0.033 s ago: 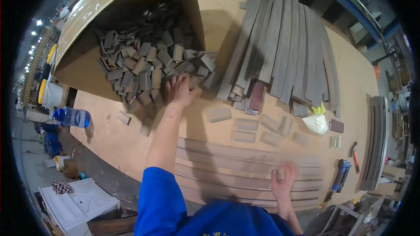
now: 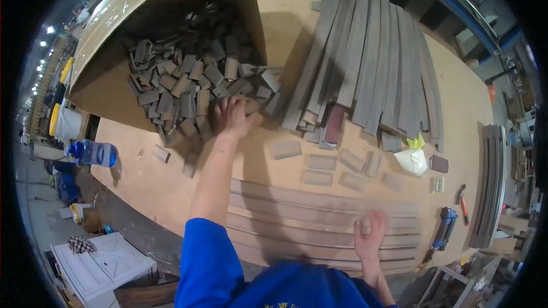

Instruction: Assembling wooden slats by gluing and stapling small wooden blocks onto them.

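My left hand (image 2: 233, 117) reaches to the near edge of a heap of small grey-brown wood blocks (image 2: 188, 88), which spill from a tipped cardboard box (image 2: 108, 102). Its fingers are apart and touch the blocks; the fingertips are partly hidden among them. Over several long wood strips (image 2: 274, 225) laid side by side near me is my right hand (image 2: 371, 236). Its thumb stands away from the fingers, which are a little blurred, and I see nothing held. Between the hands and the far stack, several loose blocks (image 2: 321, 162) lie flat on the table.
A stack of long grey wood strips (image 2: 365, 57) fills the far right, with a dark red block (image 2: 335, 124) at its near end. Further right are a white bag (image 2: 412, 162), a blue-black tool (image 2: 445, 228) and a red-handled tool (image 2: 464, 211). A blue water bottle (image 2: 94, 153) stands left.
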`<state>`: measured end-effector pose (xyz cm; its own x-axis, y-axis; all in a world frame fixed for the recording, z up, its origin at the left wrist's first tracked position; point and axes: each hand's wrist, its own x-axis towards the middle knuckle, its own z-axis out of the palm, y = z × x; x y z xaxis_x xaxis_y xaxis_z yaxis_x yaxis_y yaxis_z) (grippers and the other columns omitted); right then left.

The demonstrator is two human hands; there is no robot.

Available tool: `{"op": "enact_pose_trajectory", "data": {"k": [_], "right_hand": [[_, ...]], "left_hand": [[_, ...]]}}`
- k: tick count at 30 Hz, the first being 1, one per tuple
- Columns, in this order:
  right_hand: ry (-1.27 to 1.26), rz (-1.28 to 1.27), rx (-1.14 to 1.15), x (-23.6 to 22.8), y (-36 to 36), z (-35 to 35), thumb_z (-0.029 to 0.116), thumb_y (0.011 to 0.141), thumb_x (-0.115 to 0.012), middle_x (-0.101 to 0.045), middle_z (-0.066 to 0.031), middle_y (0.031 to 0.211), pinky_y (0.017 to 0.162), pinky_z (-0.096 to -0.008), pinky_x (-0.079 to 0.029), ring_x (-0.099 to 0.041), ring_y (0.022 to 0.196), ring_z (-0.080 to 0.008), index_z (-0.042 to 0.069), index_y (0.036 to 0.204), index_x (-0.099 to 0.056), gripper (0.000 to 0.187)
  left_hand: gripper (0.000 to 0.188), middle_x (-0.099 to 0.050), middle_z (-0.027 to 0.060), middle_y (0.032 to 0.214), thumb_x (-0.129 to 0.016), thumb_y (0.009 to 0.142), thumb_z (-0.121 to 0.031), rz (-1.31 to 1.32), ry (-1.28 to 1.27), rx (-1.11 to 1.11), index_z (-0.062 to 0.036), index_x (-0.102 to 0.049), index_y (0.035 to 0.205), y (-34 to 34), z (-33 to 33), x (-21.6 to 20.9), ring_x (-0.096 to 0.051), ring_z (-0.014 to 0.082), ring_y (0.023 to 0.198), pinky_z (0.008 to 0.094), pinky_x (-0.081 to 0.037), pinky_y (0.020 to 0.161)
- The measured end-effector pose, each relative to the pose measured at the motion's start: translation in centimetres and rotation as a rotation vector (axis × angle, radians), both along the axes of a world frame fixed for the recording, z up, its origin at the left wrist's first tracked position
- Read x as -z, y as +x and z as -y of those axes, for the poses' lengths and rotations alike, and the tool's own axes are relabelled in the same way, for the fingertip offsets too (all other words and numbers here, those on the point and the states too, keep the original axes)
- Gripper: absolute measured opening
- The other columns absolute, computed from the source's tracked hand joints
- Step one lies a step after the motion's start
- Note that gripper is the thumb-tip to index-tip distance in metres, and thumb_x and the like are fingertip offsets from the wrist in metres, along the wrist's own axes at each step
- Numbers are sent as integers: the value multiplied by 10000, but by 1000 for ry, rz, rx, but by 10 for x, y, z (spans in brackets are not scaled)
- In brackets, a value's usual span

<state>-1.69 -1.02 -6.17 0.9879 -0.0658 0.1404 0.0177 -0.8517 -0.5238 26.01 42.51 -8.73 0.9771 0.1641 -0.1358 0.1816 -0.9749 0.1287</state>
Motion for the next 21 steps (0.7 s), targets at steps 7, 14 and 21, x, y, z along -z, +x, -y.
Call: {"op": "enact_pose_trajectory", "data": {"k": [7, 14, 21], "right_hand": [[468, -188, 81, -16, 20, -12, 158, 968, -675, -659, -169, 1244, 1057, -419, -449, -604, 1185, -297, 0, 1337, -601, 408], [1142, -736, -111, -63, 73, -49, 116, 1068, -552, -718, -78, 1107, 883, -287, -533, -674, 961, -132, -28, 1294, -662, 290], [1130, -694, -36, -61, 56, -42, 168, 1040, -621, -731, -36, 897, 778, -258, -529, -666, 841, -95, -30, 1108, -737, 240]], "left_hand": [[532, -716, 214, 1109, -756, 846, -315, 111, -748, 21, -54, -561, 1266, -87, 67, -40, -674, 416, 1075, 478, -551, 894], [524, -692, 242, 1109, -770, 811, -261, -164, -799, 454, -42, -563, 1240, -180, 157, -108, -682, 438, 1003, 476, -563, 836], [540, -707, 203, 1064, -800, 776, -267, -171, -707, 562, -57, -568, 1216, -187, 173, -117, -700, 413, 944, 469, -577, 780]]}}
